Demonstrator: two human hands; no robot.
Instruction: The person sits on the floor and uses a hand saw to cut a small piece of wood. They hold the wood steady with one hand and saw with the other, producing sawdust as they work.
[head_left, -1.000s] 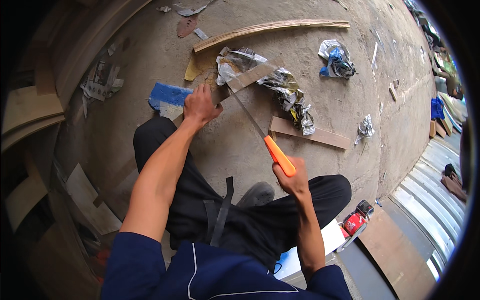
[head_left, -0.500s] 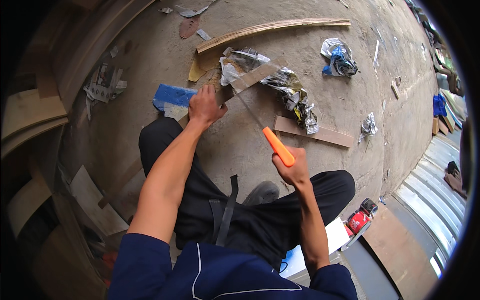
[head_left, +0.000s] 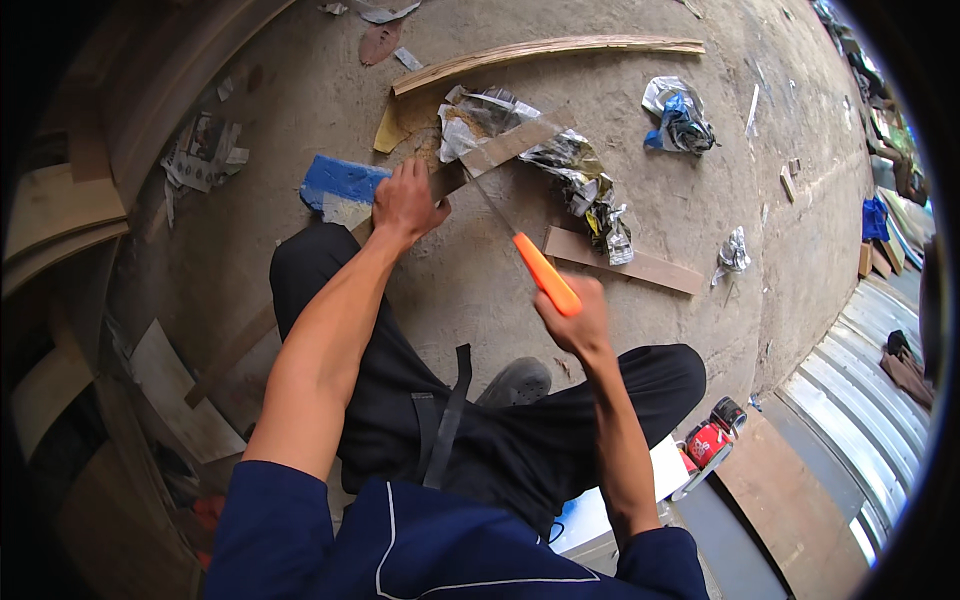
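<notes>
My right hand (head_left: 575,315) grips the orange handle of a handsaw (head_left: 545,275). Its thin blade slants away to the left and meets the edge of a long wooden strip (head_left: 515,143). Around that strip, just left of the blade, my left hand (head_left: 406,205) is closed and presses down. A blue-painted block (head_left: 343,185) lies beside my left hand, by my knee; whether it bears the strip is hidden. The strip's far end lies over crumpled newspaper (head_left: 575,175), and its near end runs back past my left leg.
A short board (head_left: 625,262) lies right of the newspaper, and a long split timber (head_left: 550,58) lies beyond. Crumpled paper with blue on it (head_left: 680,115) sits farther right. Wooden panels (head_left: 65,225) stand at left; a red tape-like roll (head_left: 708,440) is by my right knee.
The saw and my right hand have moved forward and slightly left, so less blade shows on the near side of the strip. My left hand keeps its hold.
</notes>
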